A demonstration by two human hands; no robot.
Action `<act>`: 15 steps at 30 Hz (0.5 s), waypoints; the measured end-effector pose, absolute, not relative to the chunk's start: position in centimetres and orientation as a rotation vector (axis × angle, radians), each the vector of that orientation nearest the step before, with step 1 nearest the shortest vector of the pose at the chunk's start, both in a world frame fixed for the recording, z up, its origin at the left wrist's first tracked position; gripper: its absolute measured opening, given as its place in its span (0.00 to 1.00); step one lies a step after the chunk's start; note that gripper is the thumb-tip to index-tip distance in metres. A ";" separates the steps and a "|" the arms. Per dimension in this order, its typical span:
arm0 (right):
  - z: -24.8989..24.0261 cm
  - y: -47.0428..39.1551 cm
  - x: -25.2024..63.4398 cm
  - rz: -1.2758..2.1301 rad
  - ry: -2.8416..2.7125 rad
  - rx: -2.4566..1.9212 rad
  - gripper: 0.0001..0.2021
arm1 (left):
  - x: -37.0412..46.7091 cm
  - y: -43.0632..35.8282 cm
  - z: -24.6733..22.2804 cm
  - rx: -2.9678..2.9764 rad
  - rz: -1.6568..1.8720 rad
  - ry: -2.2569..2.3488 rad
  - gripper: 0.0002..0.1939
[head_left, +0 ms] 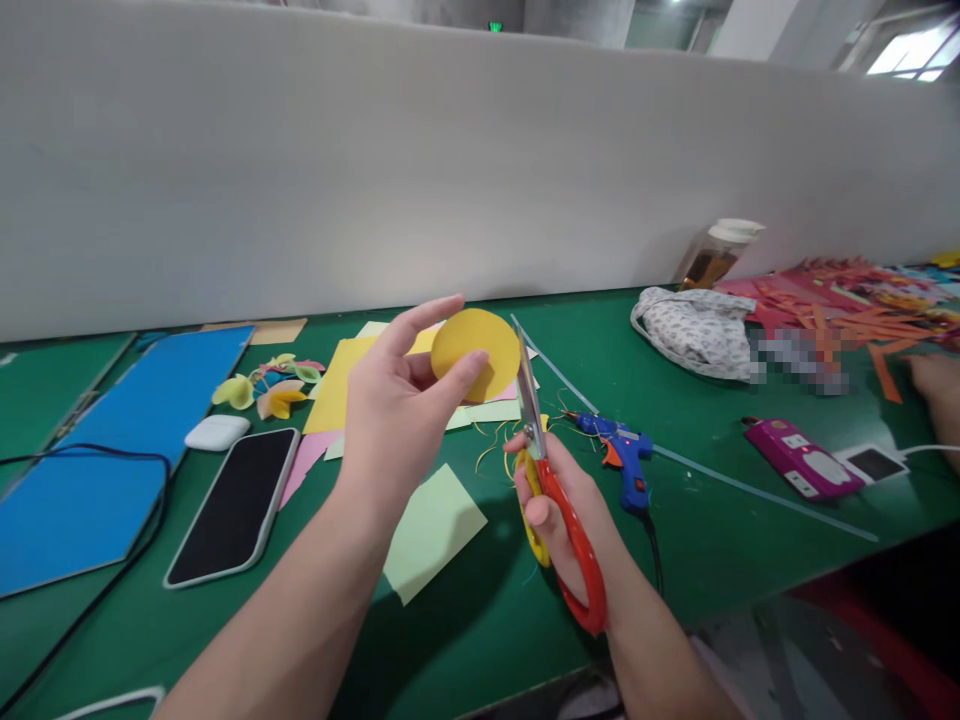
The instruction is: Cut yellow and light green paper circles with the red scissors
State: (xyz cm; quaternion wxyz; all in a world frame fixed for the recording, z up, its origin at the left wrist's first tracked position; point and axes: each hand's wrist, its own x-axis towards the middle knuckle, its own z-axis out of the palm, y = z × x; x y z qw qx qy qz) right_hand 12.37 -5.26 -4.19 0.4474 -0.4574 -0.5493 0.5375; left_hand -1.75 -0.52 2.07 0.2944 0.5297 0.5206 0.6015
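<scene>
Above the middle of the bench (701, 420), I see the left hand (397, 410) pinching a yellow paper disc (480, 340) between thumb and fingers. The right hand (579, 475) grips red-and-yellow-handled scissors (556, 492), blades up at the disc's right side; I can't tell whether they touch. Toward the front edge lies a pale green paper square (435, 535).

The window (911, 52) glares white at upper right. Soft shadows darken the worktop (705, 415); pixelation obscures a patch rightward.

Above the table (705, 420), the paper disc (469, 335) is right of the phone (234, 508), left of the scissors (553, 482).
</scene>
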 end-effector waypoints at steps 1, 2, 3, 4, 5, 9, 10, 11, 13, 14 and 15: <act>-4.2 -5.3 12.4 1.330 -1.359 -1.131 0.41 | -1.7 -0.5 2.1 1.412 1.605 1.394 0.23; -4.2 -5.3 12.3 1.334 -1.353 -1.130 0.41 | -1.7 -0.5 2.1 1.410 1.608 1.400 0.24; -4.1 -5.3 12.3 1.341 -1.341 -1.131 0.41 | -1.7 -0.5 2.1 1.405 1.612 1.401 0.24; -4.1 -5.3 12.3 1.350 -1.327 -1.135 0.41 | -1.7 -0.5 2.1 1.397 1.617 1.399 0.24; -4.1 -5.3 12.3 1.356 -1.318 -1.139 0.42 | -1.7 -0.5 2.2 1.389 1.621 1.396 0.24; -4.4 -5.2 12.4 1.362 -1.334 -1.135 0.41 | -1.7 -0.5 2.3 1.379 1.619 1.414 0.24; -4.5 -5.1 12.4 1.365 -1.341 -1.132 0.41 | -1.7 -0.6 2.4 1.376 1.622 1.418 0.24; -4.6 -5.1 12.4 1.367 -1.347 -1.132 0.41 | -1.7 -0.6 2.4 1.373 1.626 1.418 0.23; -4.7 -5.2 12.5 1.366 -1.345 -1.136 0.41 | -1.7 -0.6 2.3 1.362 1.639 1.406 0.23; -4.8 -5.2 12.5 1.361 -1.339 -1.138 0.40 | -1.7 -0.6 2.3 1.355 1.643 1.398 0.23; -4.7 -5.3 12.4 1.361 -1.326 -1.138 0.39 | -1.7 -0.5 2.3 1.348 1.647 1.390 0.23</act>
